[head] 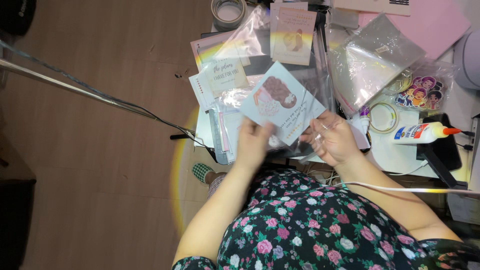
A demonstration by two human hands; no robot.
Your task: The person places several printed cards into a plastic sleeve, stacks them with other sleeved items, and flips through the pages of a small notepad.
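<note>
A pale blue illustrated card [281,101] is held up over the desk, partly inside a clear plastic sleeve [315,87]. My left hand [254,141] grips the card's lower left edge. At the lower right, my right hand [332,137] pinches the clear sleeve and the card's corner. Both hands sit just above my floral dress, at the near edge of the desk.
Several printed cards in clear sleeves [225,75] are piled behind the held card. A glue bottle [420,132], tape rolls [384,117] [228,12], a sticker pack [421,92], clear bags [370,60] and pink paper [435,22] lie to the right. A metal pole [75,89] crosses the wooden floor at left.
</note>
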